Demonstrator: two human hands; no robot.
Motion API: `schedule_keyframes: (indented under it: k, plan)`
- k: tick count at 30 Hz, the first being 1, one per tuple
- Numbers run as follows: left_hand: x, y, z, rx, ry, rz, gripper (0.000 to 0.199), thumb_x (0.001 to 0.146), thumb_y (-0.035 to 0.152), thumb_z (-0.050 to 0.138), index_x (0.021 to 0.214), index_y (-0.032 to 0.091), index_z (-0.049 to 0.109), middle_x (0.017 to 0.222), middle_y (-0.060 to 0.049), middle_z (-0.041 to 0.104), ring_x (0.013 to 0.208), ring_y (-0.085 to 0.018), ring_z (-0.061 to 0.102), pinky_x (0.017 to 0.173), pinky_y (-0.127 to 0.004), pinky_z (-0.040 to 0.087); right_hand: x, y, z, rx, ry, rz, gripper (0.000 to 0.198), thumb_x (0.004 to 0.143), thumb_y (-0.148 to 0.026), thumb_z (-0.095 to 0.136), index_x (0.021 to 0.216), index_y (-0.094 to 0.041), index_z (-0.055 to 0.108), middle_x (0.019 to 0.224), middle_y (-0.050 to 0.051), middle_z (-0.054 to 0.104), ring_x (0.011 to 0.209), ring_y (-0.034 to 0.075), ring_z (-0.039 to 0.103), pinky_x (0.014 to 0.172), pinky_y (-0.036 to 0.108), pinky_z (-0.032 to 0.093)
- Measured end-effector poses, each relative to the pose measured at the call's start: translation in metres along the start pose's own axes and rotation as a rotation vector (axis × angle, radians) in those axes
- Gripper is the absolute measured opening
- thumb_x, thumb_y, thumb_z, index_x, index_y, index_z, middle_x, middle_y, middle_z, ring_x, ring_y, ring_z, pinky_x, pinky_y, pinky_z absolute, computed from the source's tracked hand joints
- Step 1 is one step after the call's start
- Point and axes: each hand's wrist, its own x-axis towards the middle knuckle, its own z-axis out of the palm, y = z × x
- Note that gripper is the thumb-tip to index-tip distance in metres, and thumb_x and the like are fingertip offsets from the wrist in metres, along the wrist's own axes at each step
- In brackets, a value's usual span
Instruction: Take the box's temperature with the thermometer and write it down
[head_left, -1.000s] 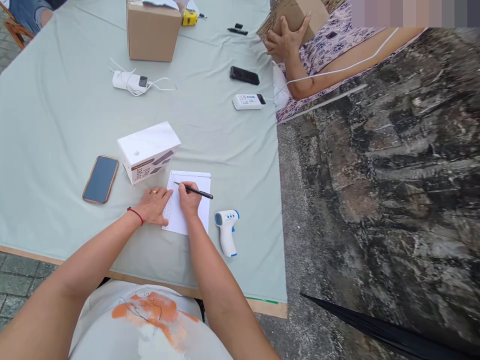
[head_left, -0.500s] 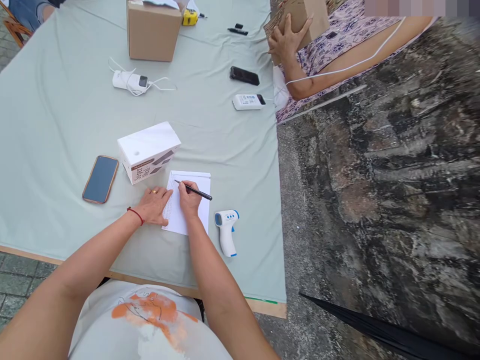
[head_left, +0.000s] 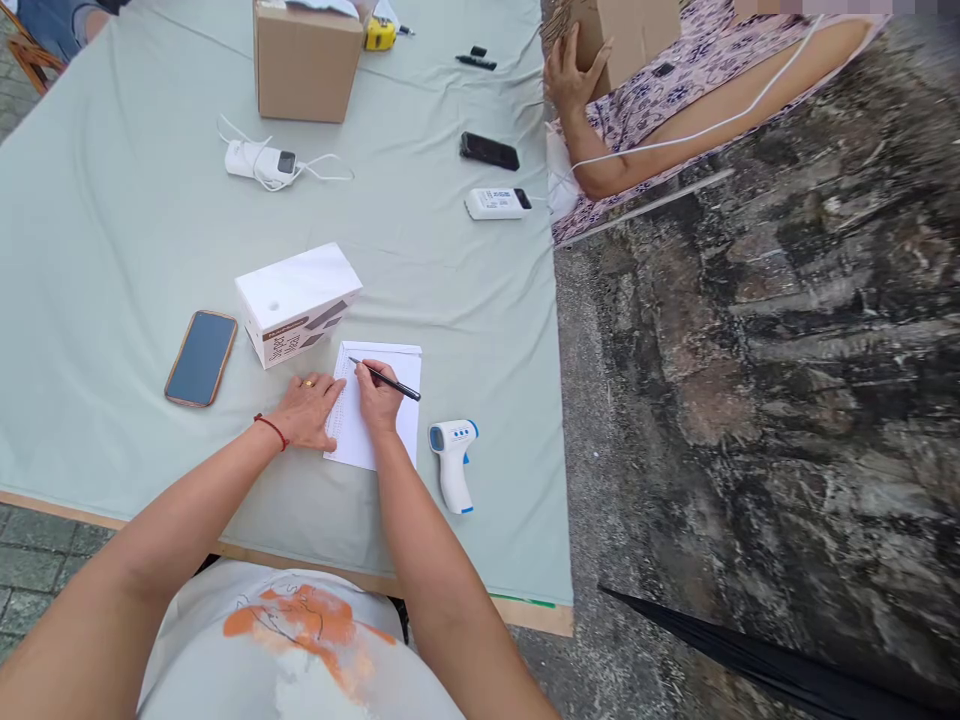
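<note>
My right hand (head_left: 381, 397) grips a black pen (head_left: 397, 385), its tip on the upper left part of a white notepad (head_left: 397, 440). Tiny marks run down the pad's left side, too small to read. My left hand (head_left: 306, 412) lies spread with its fingertips at the pad's left edge; a ring and a red wrist cord show on it. Right of the pad lies a white and blue infrared thermometer (head_left: 454, 465). A white box (head_left: 300, 300) with printed sides stands beyond my left hand, and a smartphone (head_left: 201, 358) rests left of it.
On the cloth-covered table (head_left: 150, 230) are a cabled white device (head_left: 259, 163), another white device (head_left: 497, 204), a black phone (head_left: 489, 151), a marker (head_left: 476, 62), a cardboard box (head_left: 307, 65) and a yellow tape measure (head_left: 380, 34). At upper right another person's hand (head_left: 574, 75) holds cardboard (head_left: 630, 40).
The pen has tilted and shifted very slightly in my right hand. My left hand stays put. The other person's cardboard and hand have moved a little up and to the right.
</note>
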Motion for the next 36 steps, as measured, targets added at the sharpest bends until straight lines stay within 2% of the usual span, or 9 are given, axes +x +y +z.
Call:
schedule_keyframes:
  k: [14,17,21,25,27,29,32,34,36]
  plan:
    - [0.0,0.0,0.001,0.016,0.018,0.012,0.09,0.063,0.046,0.071,0.139,0.01,0.039,0.124,-0.019,0.051,0.111,-0.036,0.047,0.086,-0.044,0.037,0.001,0.001,-0.003,-0.055,-0.005,0.012,0.038,0.077,-0.048,0.063,0.096,-0.016,0.07,0.101,0.009,0.071,0.092,0.02,0.064,0.091,0.038,0.052]
    - [0.001,-0.002,0.004,0.012,0.012,0.01,0.092,0.063,0.047,0.071,0.141,0.009,0.037,0.125,-0.019,0.05,0.113,-0.037,0.046,0.088,-0.045,0.037,0.0,0.003,-0.003,-0.038,-0.01,0.012,0.038,0.077,-0.049,0.063,0.095,-0.016,0.07,0.1,0.009,0.071,0.091,0.02,0.065,0.088,0.038,0.053]
    - [0.001,-0.005,0.007,0.002,0.018,0.007,0.097,0.063,0.047,0.071,0.144,0.009,0.035,0.128,-0.02,0.049,0.114,-0.037,0.045,0.089,-0.046,0.037,0.003,0.004,-0.001,0.042,-0.002,0.023,0.036,0.076,-0.048,0.062,0.09,-0.016,0.067,0.086,0.007,0.071,0.079,0.019,0.065,0.078,0.035,0.054]
    - [0.002,-0.006,0.007,-0.016,0.029,0.013,0.094,0.063,0.047,0.071,0.143,0.012,0.038,0.127,-0.018,0.049,0.114,-0.037,0.045,0.09,-0.047,0.037,0.008,-0.011,-0.006,0.13,-0.099,-0.001,0.034,0.08,-0.045,0.061,0.097,-0.016,0.064,0.084,0.005,0.069,0.065,0.013,0.058,0.067,0.031,0.052]
    - [0.001,-0.007,0.008,-0.028,0.039,0.018,0.089,0.064,0.046,0.072,0.141,0.015,0.041,0.126,-0.017,0.05,0.114,-0.037,0.045,0.09,-0.047,0.037,0.003,-0.024,-0.014,0.127,-0.173,-0.078,0.031,0.088,-0.042,0.056,0.107,-0.017,0.062,0.09,0.005,0.069,0.065,0.012,0.057,0.067,0.03,0.052]
    - [-0.004,-0.009,0.013,-0.052,0.077,0.033,0.078,0.067,0.042,0.072,0.137,0.018,0.047,0.125,-0.016,0.05,0.115,-0.036,0.046,0.092,-0.048,0.038,-0.011,-0.035,-0.027,0.013,-0.242,-0.238,0.026,0.095,-0.036,0.049,0.111,-0.019,0.061,0.094,0.005,0.068,0.074,0.014,0.06,0.072,0.031,0.053]
    - [-0.019,-0.02,0.027,-0.162,0.176,0.093,0.04,0.077,0.029,0.064,0.115,0.02,0.06,0.121,-0.012,0.054,0.112,-0.03,0.049,0.093,-0.046,0.04,-0.046,-0.037,-0.053,-0.361,-0.369,-0.584,0.028,0.099,-0.024,0.041,0.12,-0.019,0.059,0.102,0.009,0.065,0.095,0.019,0.06,0.082,0.035,0.052]
    - [-0.034,-0.031,0.038,-0.302,0.292,0.123,0.014,0.083,0.024,0.056,0.094,0.018,0.061,0.11,-0.009,0.058,0.105,-0.025,0.052,0.095,-0.043,0.041,-0.074,-0.029,-0.069,-0.646,-0.4,-0.732,0.036,0.099,-0.015,0.036,0.13,-0.016,0.054,0.106,0.013,0.062,0.098,0.022,0.057,0.081,0.037,0.05]
    - [-0.047,-0.044,0.047,-0.425,0.518,0.036,0.011,0.085,0.026,0.053,0.092,0.018,0.057,0.109,-0.009,0.057,0.105,-0.023,0.052,0.096,-0.042,0.044,-0.1,-0.017,-0.08,-0.835,-0.405,-0.805,0.046,0.095,-0.005,0.03,0.134,-0.015,0.051,0.101,0.013,0.06,0.093,0.023,0.055,0.077,0.036,0.048]
